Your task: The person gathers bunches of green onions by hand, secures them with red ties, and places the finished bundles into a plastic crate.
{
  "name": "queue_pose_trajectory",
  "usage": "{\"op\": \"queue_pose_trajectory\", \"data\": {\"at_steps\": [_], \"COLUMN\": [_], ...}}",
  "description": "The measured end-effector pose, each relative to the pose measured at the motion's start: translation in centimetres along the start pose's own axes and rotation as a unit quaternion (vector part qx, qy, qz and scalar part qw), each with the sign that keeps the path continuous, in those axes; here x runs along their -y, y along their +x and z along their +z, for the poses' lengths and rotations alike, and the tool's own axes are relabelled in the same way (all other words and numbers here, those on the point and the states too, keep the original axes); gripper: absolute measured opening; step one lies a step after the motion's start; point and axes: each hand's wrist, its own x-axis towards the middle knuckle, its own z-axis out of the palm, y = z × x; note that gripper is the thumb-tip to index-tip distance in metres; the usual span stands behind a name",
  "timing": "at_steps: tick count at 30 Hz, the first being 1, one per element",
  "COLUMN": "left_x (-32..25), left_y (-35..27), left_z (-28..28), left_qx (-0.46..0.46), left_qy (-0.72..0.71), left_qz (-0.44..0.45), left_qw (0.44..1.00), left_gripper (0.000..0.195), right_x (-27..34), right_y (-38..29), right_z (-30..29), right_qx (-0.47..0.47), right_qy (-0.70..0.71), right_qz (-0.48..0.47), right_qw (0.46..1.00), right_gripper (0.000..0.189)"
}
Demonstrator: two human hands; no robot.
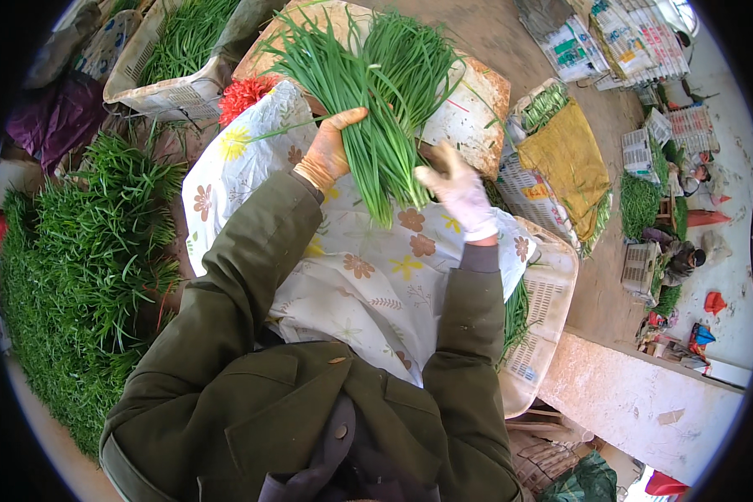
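Observation:
My left hand (332, 150), in an orange-stained glove, grips a bunch of long green leafy stalks, likely garlic chives (376, 141), over my lap. The pale cut ends point down towards me. Beside those ends is my right hand (455, 188) in a thin whitish glove, its fingers apart and slightly blurred; whether it touches the stalks cannot be told. Behind the held bunch, more green stalks (408, 59) lie on a worn, stained board (486, 100). A flower-print plastic apron (376, 282) covers my lap. Red string ties (245, 99) hang at the board's left side.
A large heap of greens (94, 276) lies on the left. A plastic crate (163, 94) of greens stands at the upper left, another crate (549, 314) at my right. A yellow cloth (561, 163) covers bundled greens. Other people (684, 263) are far off at right.

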Motion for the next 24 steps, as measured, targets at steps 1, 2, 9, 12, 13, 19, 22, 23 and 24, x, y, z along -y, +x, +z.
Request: {"op": "queue_pose_trajectory", "data": {"at_steps": [1, 2, 9, 12, 13, 19, 22, 23, 24], "left_x": [0.4, 0.7, 1.0, 1.3, 1.2, 2.0, 2.3, 2.4, 2.6], "left_y": [-0.2, -0.2, -0.5, -1.4, -1.5, -0.7, -0.8, -0.9, -1.0], "left_z": [0.3, 0.6, 0.5, 1.9, 2.1, 1.1, 1.2, 1.2, 1.2], "left_qx": [0.003, 0.007, 0.089, 0.136, 0.148, 0.138, 0.142, 0.132, 0.123], "left_qy": [-0.004, -0.008, -0.062, -0.076, -0.083, -0.055, -0.057, -0.057, -0.059], "left_qz": [-0.016, -0.031, -0.100, -0.122, -0.130, -0.144, -0.173, -0.185, -0.199], "left_qw": [1.000, 0.999, 0.989, 0.980, 0.977, 0.978, 0.973, 0.972, 0.970], "left_gripper": [0.046, 0.045, 0.071, 0.067, 0.064, 0.064, 0.058, 0.058, 0.058], "right_x": [1.5, 1.8, 1.1, 1.2, 1.4, 2.9, 2.7, 3.0, 3.1], "right_y": [0.0, 0.3, 0.4, 0.3, 0.3, 2.0, 4.0, 4.8, 5.3], "right_z": [0.7, 1.6, 3.1, 2.5, 2.0, -0.8, -0.4, 0.1, 0.3], "right_qx": [0.016, 0.007, 0.163, 0.233, 0.252, 0.111, -0.117, -0.172, -0.161], "right_qy": [-0.078, -0.086, 0.040, 0.117, 0.096, 0.018, -0.043, -0.061, -0.078], "right_qz": [-0.035, -0.047, -0.006, -0.017, -0.010, -0.002, -0.105, -0.170, -0.172], "right_qw": [0.996, 0.995, 0.986, 0.965, 0.963, 0.994, 0.987, 0.968, 0.969], "right_gripper": [0.095, 0.089, 0.052, 0.054, 0.054, 0.052, 0.037, 0.035, 0.033]}}
